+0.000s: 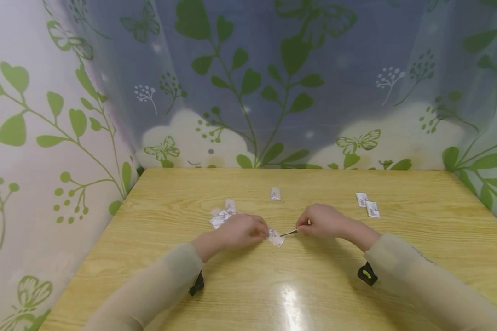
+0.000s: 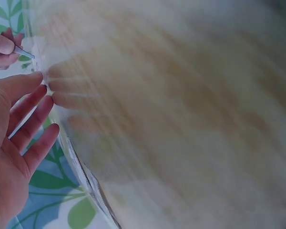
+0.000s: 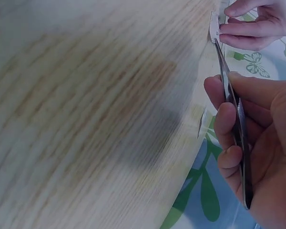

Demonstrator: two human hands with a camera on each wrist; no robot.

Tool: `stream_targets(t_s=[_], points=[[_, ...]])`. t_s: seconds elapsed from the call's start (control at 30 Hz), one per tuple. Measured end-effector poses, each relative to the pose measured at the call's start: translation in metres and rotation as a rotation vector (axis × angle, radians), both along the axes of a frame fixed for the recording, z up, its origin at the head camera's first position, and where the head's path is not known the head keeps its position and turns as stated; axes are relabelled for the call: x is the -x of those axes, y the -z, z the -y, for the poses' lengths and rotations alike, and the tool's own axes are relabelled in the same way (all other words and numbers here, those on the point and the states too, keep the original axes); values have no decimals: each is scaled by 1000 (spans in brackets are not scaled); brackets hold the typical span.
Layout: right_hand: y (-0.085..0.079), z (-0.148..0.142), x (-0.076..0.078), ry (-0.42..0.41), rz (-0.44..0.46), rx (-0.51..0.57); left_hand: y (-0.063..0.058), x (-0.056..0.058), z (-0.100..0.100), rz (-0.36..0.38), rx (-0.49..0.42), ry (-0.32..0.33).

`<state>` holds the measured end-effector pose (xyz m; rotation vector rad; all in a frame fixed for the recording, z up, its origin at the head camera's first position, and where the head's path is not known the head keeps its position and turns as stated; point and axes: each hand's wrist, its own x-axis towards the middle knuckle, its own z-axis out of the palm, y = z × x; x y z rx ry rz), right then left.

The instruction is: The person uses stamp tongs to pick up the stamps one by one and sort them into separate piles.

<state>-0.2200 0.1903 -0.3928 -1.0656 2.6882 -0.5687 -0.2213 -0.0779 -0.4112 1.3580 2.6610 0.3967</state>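
A small white printed packet [image 1: 276, 237] lies on the table between the two hands. My left hand [image 1: 243, 231] touches its left edge with the fingertips; in the left wrist view, the fingers [image 2: 35, 117] are mostly straight and reach down to the tabletop. From the other side, my right hand [image 1: 324, 221] holds metal tweezers [image 3: 234, 112] between thumb and fingers. Their tips meet the packet near its right side; whether they grip it I cannot tell. Close beyond the left hand lies a loose pile of similar packets [image 1: 218, 220].
One packet [image 1: 275, 194] lies alone toward the back of the wooden table [image 1: 248, 294]. Two overlapping packets [image 1: 372, 209] are at the right, beyond the right hand. A leaf-patterned curtain [image 1: 248, 82] hangs along the table's back edge and left side.
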Motion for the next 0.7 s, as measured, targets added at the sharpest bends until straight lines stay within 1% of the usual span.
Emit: stream_targets(t_s=[0.1,0.2,0.37,0.53,0.6,0.7], points=[[1,1,1,12,2,-10,1,0,1,-9,16,0],[2,-1,-2,39,21,-2,1,-1,1,-8,20,-8],[8,-7,-17,88,55,48,2,0,-1,-10,22,-7],[15,-5,-31,218,84,88,4,1,1,-16,27,-8],[16,-4,-34,264,79,94,4,1,1,-14,26,-10],[15,-2,-36,300,52,92,4,0,0,-9,20,-10]])
